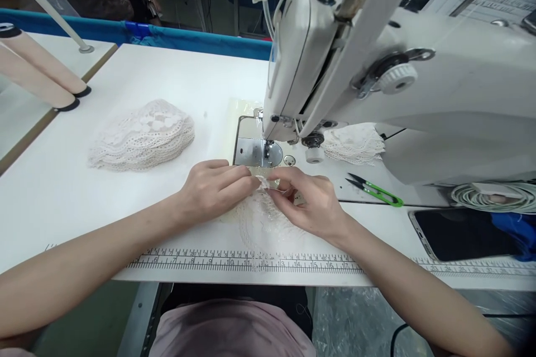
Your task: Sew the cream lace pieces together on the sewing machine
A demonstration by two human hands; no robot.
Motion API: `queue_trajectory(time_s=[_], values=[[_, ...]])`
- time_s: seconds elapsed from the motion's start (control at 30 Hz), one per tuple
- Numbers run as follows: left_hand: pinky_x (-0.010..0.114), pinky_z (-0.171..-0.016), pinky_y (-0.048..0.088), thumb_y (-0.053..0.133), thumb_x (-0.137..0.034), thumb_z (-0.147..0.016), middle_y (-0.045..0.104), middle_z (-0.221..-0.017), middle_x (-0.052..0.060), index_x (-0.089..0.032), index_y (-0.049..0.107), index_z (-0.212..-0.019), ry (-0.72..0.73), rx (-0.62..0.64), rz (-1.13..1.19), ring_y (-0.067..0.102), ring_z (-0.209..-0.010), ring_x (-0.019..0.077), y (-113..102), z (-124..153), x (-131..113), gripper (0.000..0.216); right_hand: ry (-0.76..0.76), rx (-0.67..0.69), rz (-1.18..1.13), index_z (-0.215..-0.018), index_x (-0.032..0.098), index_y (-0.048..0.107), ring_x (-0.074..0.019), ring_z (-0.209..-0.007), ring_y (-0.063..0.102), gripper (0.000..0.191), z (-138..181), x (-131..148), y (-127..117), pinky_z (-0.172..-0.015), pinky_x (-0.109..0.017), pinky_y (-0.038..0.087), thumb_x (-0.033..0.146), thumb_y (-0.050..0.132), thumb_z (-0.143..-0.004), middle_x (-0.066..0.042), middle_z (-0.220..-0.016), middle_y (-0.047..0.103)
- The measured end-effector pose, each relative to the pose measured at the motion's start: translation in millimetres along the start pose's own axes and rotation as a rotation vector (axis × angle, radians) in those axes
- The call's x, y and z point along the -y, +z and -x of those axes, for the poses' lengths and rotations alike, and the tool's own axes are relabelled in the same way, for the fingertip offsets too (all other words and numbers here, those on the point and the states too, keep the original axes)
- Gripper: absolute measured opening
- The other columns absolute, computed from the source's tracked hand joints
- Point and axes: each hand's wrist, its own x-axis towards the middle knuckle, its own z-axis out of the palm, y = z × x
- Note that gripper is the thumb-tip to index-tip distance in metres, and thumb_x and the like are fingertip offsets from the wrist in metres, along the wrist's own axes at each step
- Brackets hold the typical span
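Note:
In front of the sewing machine, a thin white lace piece lies on the table and its upper edge is raised between both hands. My left hand has its fingers closed on the left part of that edge. With thumb and index finger, my right hand pinches the edge from the right, close to the left fingertips. The presser foot and metal needle plate are just beyond the fingers, apart from the lace. The fingertips partly hide the held edge.
A lace stack sits at left, another lace pile behind the needle area. Green thread snips, a phone and coiled cord lie at right. A printed ruler runs along the front edge. Two cones lie far left.

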Motion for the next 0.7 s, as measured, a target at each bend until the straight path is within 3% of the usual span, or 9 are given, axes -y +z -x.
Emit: queue_trajectory(time_s=[0.27, 0.43, 0.53, 0.7], values=[[0.024, -0.044, 0.035, 0.057, -0.012, -0.09, 0.065, -0.064, -0.004, -0.019, 0.053, -0.084, 0.013, -0.019, -0.027, 0.052, -0.048, 0.0081, -1.3, -4.0, -1.8, 0.01, -0.045, -0.01, 0.009, -0.111, 0.019, 0.06, -0.0068, -0.057, 0.06, 0.025, 0.3, 0.2, -0.5, -0.052, -0.019, 0.048, 0.01, 0.051, -0.09, 0.003, -0.081, 0.071], [0.024, -0.044, 0.034, 0.056, -0.014, -0.09, 0.068, -0.066, -0.005, -0.021, 0.054, -0.084, 0.031, 0.019, -0.072, 0.054, -0.049, 0.0078, -4.3, -5.5, -1.2, 0.01, -0.082, -0.016, 0.099, -0.105, 0.018, 0.064, -0.0081, -0.058, 0.062, 0.018, 0.7, -0.7, -2.2, -0.05, -0.021, 0.046, 0.012, 0.053, -0.092, 0.002, -0.076, 0.071], [0.023, -0.044, 0.034, 0.054, -0.014, -0.091, 0.067, -0.064, -0.006, -0.022, 0.054, -0.086, 0.012, 0.035, -0.039, 0.055, -0.047, 0.0075, -4.0, -4.0, -2.0, 0.01, -0.204, -0.07, 0.217, -0.102, 0.019, 0.067, -0.0081, -0.052, 0.057, 0.016, 0.8, -1.3, -5.1, -0.046, -0.023, 0.043, 0.012, 0.056, -0.092, 0.004, -0.068, 0.068], [0.021, -0.05, 0.041, 0.055, -0.015, -0.093, 0.068, -0.067, -0.005, -0.021, 0.059, -0.098, -0.235, 0.039, 0.144, 0.055, -0.047, 0.0066, -2.1, -3.6, -8.3, 0.009, -0.526, -0.105, 0.465, -0.086, 0.021, 0.071, -0.0083, -0.048, 0.052, 0.016, -3.0, 3.7, -13.4, -0.04, -0.025, 0.036, 0.008, 0.062, -0.087, 0.005, -0.057, 0.064]])
